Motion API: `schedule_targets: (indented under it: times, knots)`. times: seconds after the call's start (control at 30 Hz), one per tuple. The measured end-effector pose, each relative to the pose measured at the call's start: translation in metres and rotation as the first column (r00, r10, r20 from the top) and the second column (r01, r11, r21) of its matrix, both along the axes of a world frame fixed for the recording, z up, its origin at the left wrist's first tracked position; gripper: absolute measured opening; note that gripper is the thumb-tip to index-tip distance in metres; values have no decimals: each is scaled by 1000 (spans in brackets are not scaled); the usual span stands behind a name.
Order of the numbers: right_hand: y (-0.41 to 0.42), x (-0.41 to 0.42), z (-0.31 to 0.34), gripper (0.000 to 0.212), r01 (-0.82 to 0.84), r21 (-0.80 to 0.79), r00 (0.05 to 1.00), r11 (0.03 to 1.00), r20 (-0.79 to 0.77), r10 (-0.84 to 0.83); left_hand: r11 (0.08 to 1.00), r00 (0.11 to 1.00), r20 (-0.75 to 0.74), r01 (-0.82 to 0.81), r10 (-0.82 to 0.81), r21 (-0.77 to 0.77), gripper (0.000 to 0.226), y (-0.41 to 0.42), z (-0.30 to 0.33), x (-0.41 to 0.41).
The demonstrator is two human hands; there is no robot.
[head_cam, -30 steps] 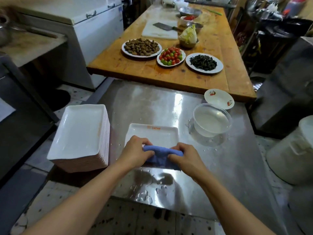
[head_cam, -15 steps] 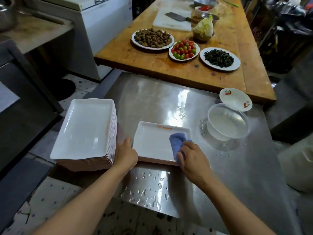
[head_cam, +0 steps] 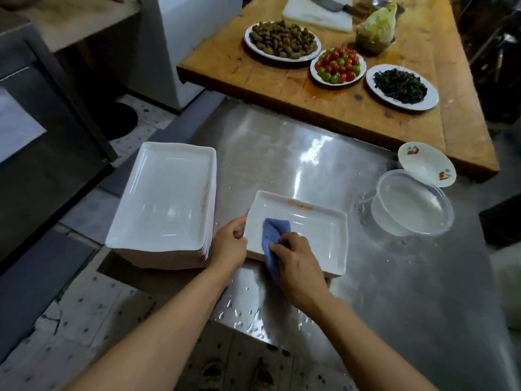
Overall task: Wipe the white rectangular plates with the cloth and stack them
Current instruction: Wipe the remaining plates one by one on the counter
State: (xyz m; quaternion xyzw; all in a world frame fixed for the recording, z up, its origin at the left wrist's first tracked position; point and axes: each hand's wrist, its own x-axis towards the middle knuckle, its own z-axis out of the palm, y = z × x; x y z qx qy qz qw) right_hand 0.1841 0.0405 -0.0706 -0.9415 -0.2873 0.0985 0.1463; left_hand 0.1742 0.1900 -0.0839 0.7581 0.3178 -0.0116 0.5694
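Observation:
A single white rectangular plate with an orange mark on its far rim lies on the wet steel table. My left hand grips the plate's near-left edge, thumb on the rim. My right hand holds a blue cloth bunched in its fingers and presses it onto the left part of the plate's inside. A tall stack of white rectangular plates stands at the table's left edge, just left of my left hand.
A clear plastic bowl of water and a small white bowl stand to the right. Beyond is a wooden table with three plates of food, a cabbage and a cleaver. Water drops lie near the table's front edge.
A second ago both hands held the cloth at the plate's near edge. Now my left hand grips the plate's left edge and my right hand has swept the cloth from right to left.

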Motion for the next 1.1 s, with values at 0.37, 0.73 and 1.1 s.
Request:
schedule_targets:
  times: [0.37, 0.73, 1.1]
  knots:
    - [67, 51, -4, 33, 152, -8, 983, 988, 103, -150, 989, 994, 28, 98, -102, 115, 44, 7, 1, 1]
    - [-29, 70, 3, 31, 311, -279, 926, 909, 302, -225, 961, 992, -47, 121, -113, 247, 39, 4, -2, 4]
    - [-46, 16, 16, 24, 274, -192, 961, 942, 28, -274, 975, 998, -22, 66, -63, 214, 37, 1, -2, 1]
